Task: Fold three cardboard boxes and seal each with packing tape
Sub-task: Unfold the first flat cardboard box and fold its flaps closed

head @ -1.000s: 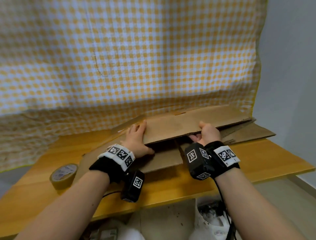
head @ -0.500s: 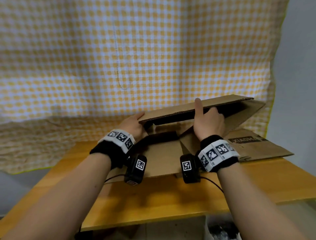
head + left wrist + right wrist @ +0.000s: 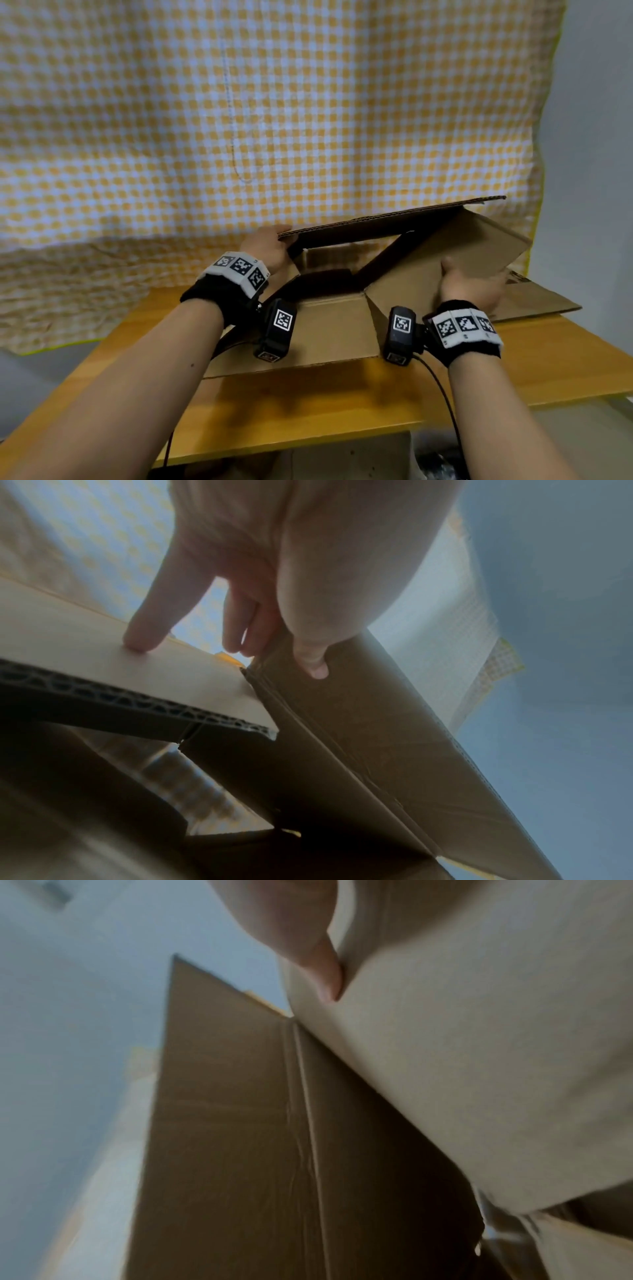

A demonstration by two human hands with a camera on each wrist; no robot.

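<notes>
A brown cardboard box stands half opened on the wooden table, its top panel raised and slanting up to the right. My left hand grips the top panel's left corner; the left wrist view shows the thumb on one face and the fingers over the edge. My right hand lies flat against the slanted right side panel, thumb pressed to the cardboard. The rest of its fingers are hidden in the right wrist view.
More flattened cardboard lies under and to the right of the box, reaching the table's right side. A yellow-and-white checkered cloth hangs close behind the table. The table's front edge is near me.
The top panel has risen and the box has opened wider. My right hand left the top edge and moved down onto the right side panel. My left hand kept the left corner.
</notes>
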